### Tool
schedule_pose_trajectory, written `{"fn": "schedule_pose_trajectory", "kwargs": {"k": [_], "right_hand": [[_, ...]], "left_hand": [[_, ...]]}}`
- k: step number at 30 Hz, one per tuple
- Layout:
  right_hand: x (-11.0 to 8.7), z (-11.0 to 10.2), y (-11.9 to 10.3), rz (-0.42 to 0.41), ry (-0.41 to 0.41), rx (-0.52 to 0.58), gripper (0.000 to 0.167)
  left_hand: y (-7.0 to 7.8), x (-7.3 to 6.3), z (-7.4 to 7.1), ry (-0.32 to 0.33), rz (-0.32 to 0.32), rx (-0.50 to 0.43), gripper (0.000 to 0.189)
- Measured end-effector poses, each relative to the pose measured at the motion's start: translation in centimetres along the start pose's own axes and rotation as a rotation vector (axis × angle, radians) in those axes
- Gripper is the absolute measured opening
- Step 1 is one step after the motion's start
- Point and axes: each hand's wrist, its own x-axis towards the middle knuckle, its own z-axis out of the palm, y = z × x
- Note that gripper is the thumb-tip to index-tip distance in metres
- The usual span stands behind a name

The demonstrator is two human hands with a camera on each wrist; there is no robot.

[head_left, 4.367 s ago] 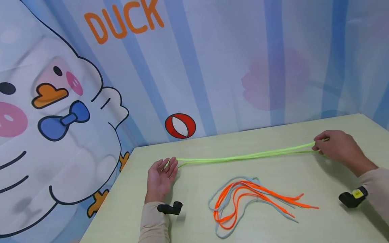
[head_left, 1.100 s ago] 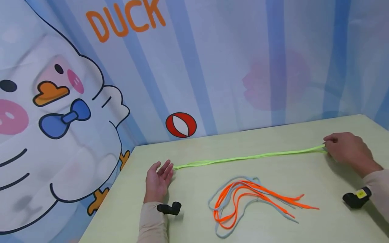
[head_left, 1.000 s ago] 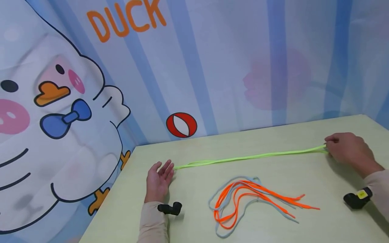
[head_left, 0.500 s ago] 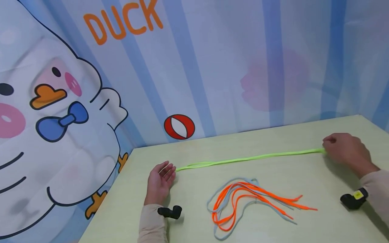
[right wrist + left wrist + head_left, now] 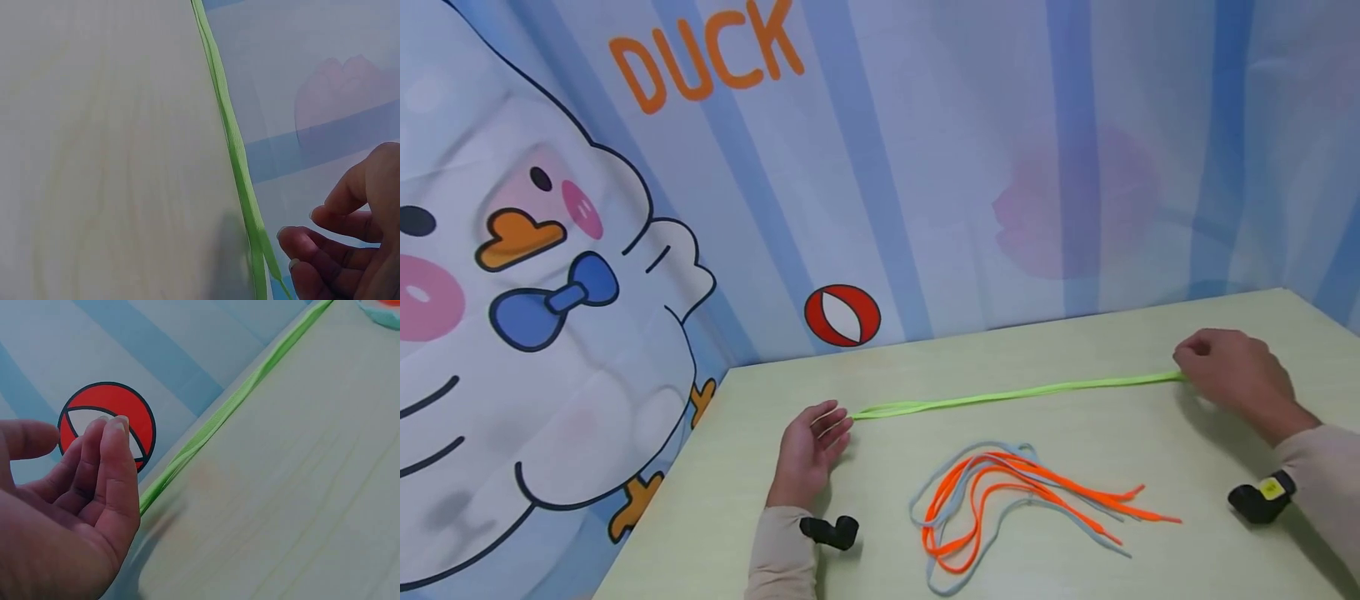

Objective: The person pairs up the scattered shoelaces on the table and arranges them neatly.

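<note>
One green lace (image 5: 1000, 396), doubled in strands, laid nearly straight across the tabletop (image 5: 1187, 454) between the left hand (image 5: 808, 457) and the right hand (image 5: 1236, 375). At the left, palm turned inward, fingers relaxed, lightly bent and side by side, thumb set apart; from the left wrist, the near end of the lace lost behind the fingers. Cannot tell of any contact there. At the right, fingers loosely curled, thumb and index finger drawn into a ring; from the right wrist, strands along the tabletop just beside the fingertips, with one thin tip close below. Cannot tell of contact here either.

Nearer the viewer, well apart from both hands, a loose tangle of orange laces (image 5: 1067, 479) and grey laces (image 5: 957, 495), looped at the left, tips toward the right. Behind, a blue striped backdrop (image 5: 955, 167) with a printed duck (image 5: 550, 375) and a red-and-white ball (image 5: 842, 315).
</note>
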Motion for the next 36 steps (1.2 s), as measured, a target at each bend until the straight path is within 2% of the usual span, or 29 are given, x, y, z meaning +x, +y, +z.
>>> {"fn": "schedule_pose_trajectory", "kwargs": {"k": [3,13,20,24,28,36], "right_hand": [[-0.2,0.1,-0.5,-0.022,-0.004,0.012,0.033],[-0.6,0.7,-2.2,-0.052,-0.012,0.025,0.033],[-0.7,1.4,-3.3,-0.053,-0.04,0.034,0.034],[-0.8,1.8,-3.7,-0.057,-0.06,0.038,0.033],[-1.0,1.8,-4.1,-0.068,-0.08,0.056,0.032],[-1.5,2.0,-5.5,-0.109,-0.107,0.08,0.029]], "left_hand": [[-0.2,-0.1,0.2,-0.002,-0.004,0.025,0.043],[-0.6,-1.1,0.8,-0.087,-0.013,0.13,0.048],[-0.9,-1.6,1.3,-0.149,0.038,0.328,0.044],[-1.1,-2.0,1.7,-0.188,0.037,0.429,0.043],[-1.3,-2.3,2.6,-0.218,0.045,0.523,0.043],[-1.5,-2.8,4.7,-0.277,0.114,0.688,0.034]]}}
